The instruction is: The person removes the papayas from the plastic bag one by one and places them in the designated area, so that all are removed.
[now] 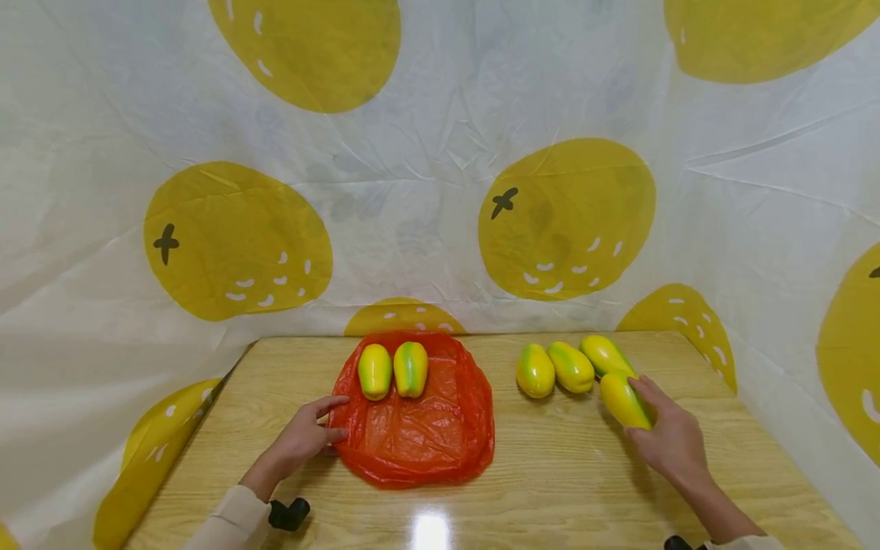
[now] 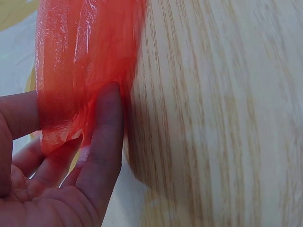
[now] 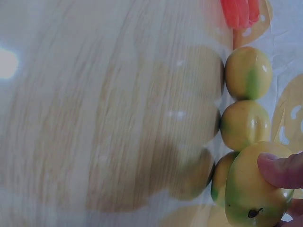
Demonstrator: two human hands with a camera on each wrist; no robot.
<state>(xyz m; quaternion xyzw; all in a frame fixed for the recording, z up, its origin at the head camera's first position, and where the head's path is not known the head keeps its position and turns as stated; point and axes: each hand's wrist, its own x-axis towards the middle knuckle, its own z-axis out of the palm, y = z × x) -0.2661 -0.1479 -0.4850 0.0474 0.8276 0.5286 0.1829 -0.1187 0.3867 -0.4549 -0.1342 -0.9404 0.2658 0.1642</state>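
A red plastic bag [image 1: 426,435] lies spread with its mouth open, and two yellow-green papayas [image 1: 375,372] [image 1: 411,370] rest inside at its far side. My left hand [image 1: 305,434] holds the bag's left rim; in the left wrist view the red film [image 2: 90,52] runs between the thumb and fingers. On the right, my right hand [image 1: 670,435] grips another papaya [image 1: 624,399], its thumb across the skin in the right wrist view, where the fruit's dark stem end [image 3: 254,213] shows. This papaya overlaps the one behind it [image 1: 605,353] in the head view.
Two more papayas [image 1: 535,371] [image 1: 571,367] stand in a row between the bag and the right hand. The wooden table [image 1: 550,473] reaches back to a white curtain [image 1: 426,252] printed with yellow fruit. Light glares off the table's near part.
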